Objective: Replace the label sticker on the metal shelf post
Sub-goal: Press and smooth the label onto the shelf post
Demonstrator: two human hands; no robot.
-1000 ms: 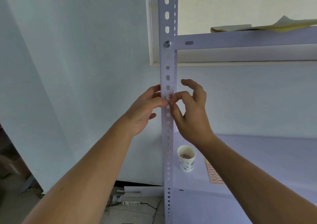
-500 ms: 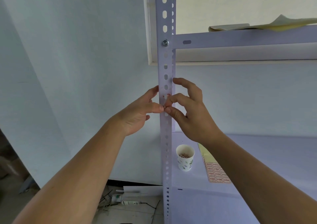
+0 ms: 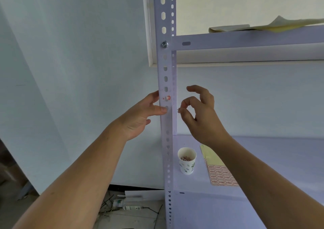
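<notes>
Left hand [image 3: 140, 116] holding shelf post [image 3: 166, 71], right hand [image 3: 201, 118] pinching sticker scrap [image 3: 178, 110]

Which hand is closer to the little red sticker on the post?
Left. The left hand grips the post just below the red sticker; the right hand is off to its right, pinching a scrap.
</notes>
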